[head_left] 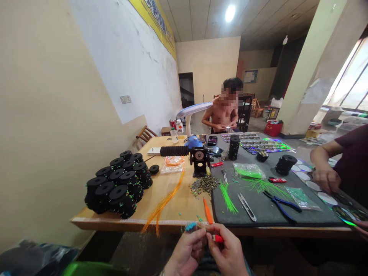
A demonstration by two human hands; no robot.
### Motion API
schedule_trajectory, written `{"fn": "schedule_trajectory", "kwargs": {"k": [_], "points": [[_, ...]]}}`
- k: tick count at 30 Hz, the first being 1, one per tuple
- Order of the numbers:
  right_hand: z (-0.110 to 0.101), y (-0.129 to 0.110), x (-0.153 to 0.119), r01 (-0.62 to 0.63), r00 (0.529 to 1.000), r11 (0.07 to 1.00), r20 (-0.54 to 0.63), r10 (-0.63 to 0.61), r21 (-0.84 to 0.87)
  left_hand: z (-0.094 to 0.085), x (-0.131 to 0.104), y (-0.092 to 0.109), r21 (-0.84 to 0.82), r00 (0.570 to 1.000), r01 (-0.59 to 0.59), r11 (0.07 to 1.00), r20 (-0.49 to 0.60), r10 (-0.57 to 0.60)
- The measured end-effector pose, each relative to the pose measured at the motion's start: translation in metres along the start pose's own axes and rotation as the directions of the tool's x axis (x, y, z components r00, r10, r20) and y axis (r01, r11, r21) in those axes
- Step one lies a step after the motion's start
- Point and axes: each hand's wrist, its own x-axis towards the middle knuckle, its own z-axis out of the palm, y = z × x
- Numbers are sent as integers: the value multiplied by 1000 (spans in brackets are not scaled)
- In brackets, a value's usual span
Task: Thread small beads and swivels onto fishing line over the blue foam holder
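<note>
The blue piece (pixel 190 227) sits at the fingers of the left hand (pixel 188 249), by the near edge of the bench (pixel 186 203), low in the middle of the view. Those fingers are pinched narrow on it; its make is too small to tell. The right hand (pixel 228 247) curls around a red lighter (pixel 217 238), its fingertips drawn together beside the left ones, where a thin yellowish strand (pixel 202 226) shows; which fingers hold that, I cannot tell.

Work this fine seems best done with both wrists steady, the fingertips close and any pull gentle. Any flame (none shows now) is best kept clear of the blue piece and the skin.

The orange tool (pixel 207 211) ends right by the right fingertips, so a careless turn could knock it. Small green bits (pixel 199 218) near the bench edge could be brushed off too. Leftward, orange strands (pixel 165 205) trail over that edge and could snag a sleeve, with black spools (pixel 117 191) beyond. Ahead lies a heap of beads (pixel 205 185); rightward, a grey mat (pixel 230 219) carries green strands (pixel 228 197), snips (pixel 247 207) and pliers (pixel 276 199). The easiest room looks to be toward the body, then the bare wood between orange strands and orange tool
</note>
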Motion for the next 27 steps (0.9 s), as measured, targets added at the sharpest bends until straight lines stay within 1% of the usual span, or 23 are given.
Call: {"fn": "schedule_trajectory", "kwargs": {"k": [3, 7, 15, 18, 23, 25, 27], "points": [[-2, 1, 1, 21, 999, 999, 28, -19, -41, 4, -3, 1, 20, 1000, -8, 1000, 18, 8], [-3, 2, 0, 4, 999, 999, 51, -1, -51, 8, -7, 3, 53, 999, -25, 998, 35, 24], [-4, 2, 1, -4, 999, 997, 39, 6, -72, 8, -6, 1, 98, 995, -89, 991, 53, 84], [-4, 3, 0, 9, 999, 996, 35, -6, -87, 9, -7, 1, 115, 994, -90, 989, 70, 83], [-3, 7, -2, -14, 999, 994, 34, 18, -111, 9, -6, 4, 116, 991, -93, 989, 103, 81], [-10, 10, 1, -32, 999, 988, 2, 32, -154, 8, -6, 5, 105, 991, -92, 990, 104, 81], [-25, 16, 8, -98, 994, 961, -66, 84, -260, 7, -5, 6, 96, 993, -92, 991, 88, 84]]}}
